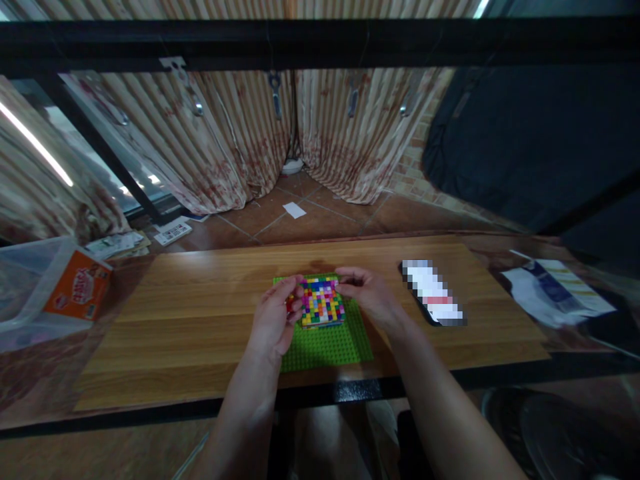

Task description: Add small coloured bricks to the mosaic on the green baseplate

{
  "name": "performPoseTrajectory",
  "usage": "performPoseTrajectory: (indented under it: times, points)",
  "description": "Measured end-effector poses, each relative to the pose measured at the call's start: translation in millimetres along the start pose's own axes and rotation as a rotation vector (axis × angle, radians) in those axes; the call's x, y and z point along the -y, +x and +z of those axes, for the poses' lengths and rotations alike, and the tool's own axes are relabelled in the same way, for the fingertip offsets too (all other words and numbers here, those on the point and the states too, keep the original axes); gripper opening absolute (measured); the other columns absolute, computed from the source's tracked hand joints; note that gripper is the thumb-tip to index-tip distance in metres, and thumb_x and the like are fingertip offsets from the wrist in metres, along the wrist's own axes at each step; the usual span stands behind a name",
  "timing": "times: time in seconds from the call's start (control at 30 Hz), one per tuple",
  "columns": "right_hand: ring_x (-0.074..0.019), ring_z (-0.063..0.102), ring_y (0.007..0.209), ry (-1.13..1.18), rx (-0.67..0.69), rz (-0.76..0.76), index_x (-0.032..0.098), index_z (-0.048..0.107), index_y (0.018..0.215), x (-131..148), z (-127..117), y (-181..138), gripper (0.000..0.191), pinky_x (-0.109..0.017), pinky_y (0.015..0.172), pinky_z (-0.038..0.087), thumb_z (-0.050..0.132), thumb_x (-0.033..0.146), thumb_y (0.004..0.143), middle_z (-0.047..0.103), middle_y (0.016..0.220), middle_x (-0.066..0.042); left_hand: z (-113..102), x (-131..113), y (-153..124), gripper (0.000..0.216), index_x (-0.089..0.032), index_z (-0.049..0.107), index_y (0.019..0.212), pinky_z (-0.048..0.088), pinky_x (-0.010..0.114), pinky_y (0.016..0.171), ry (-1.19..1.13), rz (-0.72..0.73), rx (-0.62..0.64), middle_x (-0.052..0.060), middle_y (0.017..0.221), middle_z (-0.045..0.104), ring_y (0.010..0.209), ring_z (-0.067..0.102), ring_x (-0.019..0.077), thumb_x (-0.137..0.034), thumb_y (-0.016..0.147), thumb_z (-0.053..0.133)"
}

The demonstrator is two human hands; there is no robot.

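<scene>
A square block of multicoloured toy bricks (323,303) sits on a green studded baseplate (325,350) at the table's middle. At the block's left edge is my left hand (275,313), its fingers curled around something red, which looks like small toy bricks (289,303). My right hand (367,293) reaches over the plate's right side. Its thumb and index finger are pinched together at the block's upper right corner. Whether a small brick is between those fingertips I cannot tell.
To the right on the wooden table (200,320) lies a phone (433,293) with a blurred screen. A clear plastic bin (30,287) with an orange label stands at the left. Papers (560,290) lie at the far right. Several tools hang from the dark bar (320,43) ahead.
</scene>
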State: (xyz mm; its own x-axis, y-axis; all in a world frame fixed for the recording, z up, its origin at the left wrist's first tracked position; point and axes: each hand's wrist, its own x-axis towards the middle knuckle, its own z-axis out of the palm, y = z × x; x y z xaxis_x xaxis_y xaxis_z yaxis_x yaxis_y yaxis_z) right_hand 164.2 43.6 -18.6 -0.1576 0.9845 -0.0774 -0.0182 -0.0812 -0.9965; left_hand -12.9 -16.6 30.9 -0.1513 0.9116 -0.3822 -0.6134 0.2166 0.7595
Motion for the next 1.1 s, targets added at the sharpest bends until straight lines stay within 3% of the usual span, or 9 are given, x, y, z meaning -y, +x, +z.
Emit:
performPoseTrajectory:
  times: [0.17,0.47,0.73,0.83,0.97,1.1]
  points:
    - [-0.0141,0.067,0.071,0.128,0.069,0.150,0.019,0.076,0.090,4,-1,-2,0.033,-0.033,0.074,0.054,0.084,0.026,0.059,0.076,0.085,-0.004,-1,1,1,0.022,-0.010,0.066,0.086,0.021,0.015,0.037,-0.007,-0.002,0.003,-0.002,0.062,0.054,0.043,0.038,0.0023,-0.022,0.070,0.074]
    - [-0.0156,0.067,0.070,0.177,0.034,0.160,0.017,0.077,0.086,5,2,-2,0.036,-0.035,0.074,0.055,0.087,0.028,0.053,0.077,0.081,-0.004,0,2,1,0.022,-0.010,0.067,0.086,0.021,0.014,0.037,0.009,-0.005,0.001,-0.002,0.062,0.054,0.043,0.038,0.0020,-0.024,0.072,0.075]
    - [-0.0139,0.064,0.069,0.010,-0.031,0.044,0.017,0.075,0.094,5,-2,-5,0.041,-0.031,0.070,0.052,0.085,0.032,0.057,0.073,0.079,-0.002,7,-2,0,0.022,-0.008,0.066,0.085,0.025,0.013,0.037,-0.136,-0.083,0.014,0.000,0.064,0.054,0.045,0.039,0.0028,-0.030,0.087,0.063]
    - [-0.0137,0.062,0.068,-0.046,-0.078,-0.052,0.019,0.075,0.090,13,-4,-6,0.031,-0.030,0.067,0.050,0.081,0.032,0.062,0.072,0.075,-0.001,8,-6,-1,0.027,-0.006,0.066,0.086,0.033,0.013,0.039,-0.236,-0.123,0.015,0.004,0.068,0.055,0.049,0.045,0.0047,-0.029,0.093,0.054]
    - [-0.0160,0.064,0.072,-0.067,-0.102,-0.177,0.021,0.076,0.083,26,5,-10,0.017,-0.032,0.069,0.052,0.076,0.032,0.070,0.074,0.080,-0.003,10,-11,-3,0.030,-0.007,0.067,0.088,0.049,0.017,0.050,-0.329,-0.139,0.025,0.010,0.076,0.060,0.062,0.056,0.0099,-0.031,0.093,0.052]
    - [-0.0164,0.065,0.072,-0.080,-0.037,-0.287,0.023,0.076,0.084,36,21,-21,0.013,-0.032,0.070,0.053,0.075,0.031,0.074,0.074,0.079,-0.002,11,-13,-6,0.031,-0.007,0.068,0.087,0.057,0.022,0.069,-0.402,-0.093,0.022,0.013,0.085,0.065,0.081,0.065,0.0157,-0.033,0.094,0.051]
